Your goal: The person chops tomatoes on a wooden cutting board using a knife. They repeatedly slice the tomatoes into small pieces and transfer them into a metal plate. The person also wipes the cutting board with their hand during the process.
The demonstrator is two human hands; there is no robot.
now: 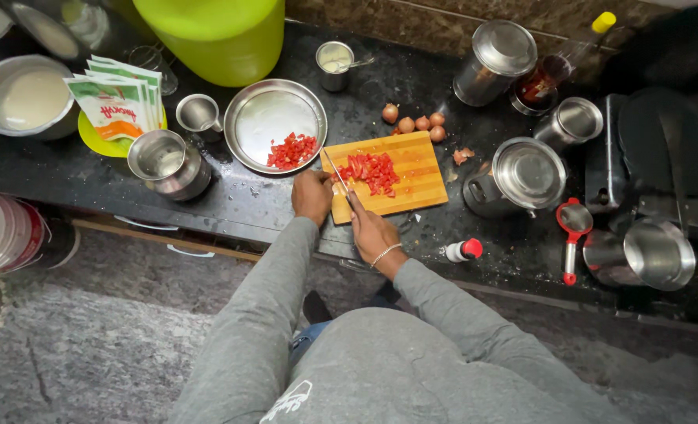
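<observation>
A wooden cutting board [412, 161] lies on the dark counter with a pile of chopped red tomato [372, 171] on it. My right hand [371, 228] grips the handle of a knife [335, 172], whose blade points up and left over the board's left part. My left hand [312, 195] rests curled at the board's left edge, touching it beside the blade. Just left of the board stands a round steel plate [264, 118] holding more chopped tomato [292, 150].
Several small onions [414, 122] lie behind the board. Steel pots, lidded tins and cups ring the counter; a green bucket [215, 31] and paper sachets [117, 98] sit at the back left. A red strainer [573, 228] and small red-capped bottle [463, 250] lie right.
</observation>
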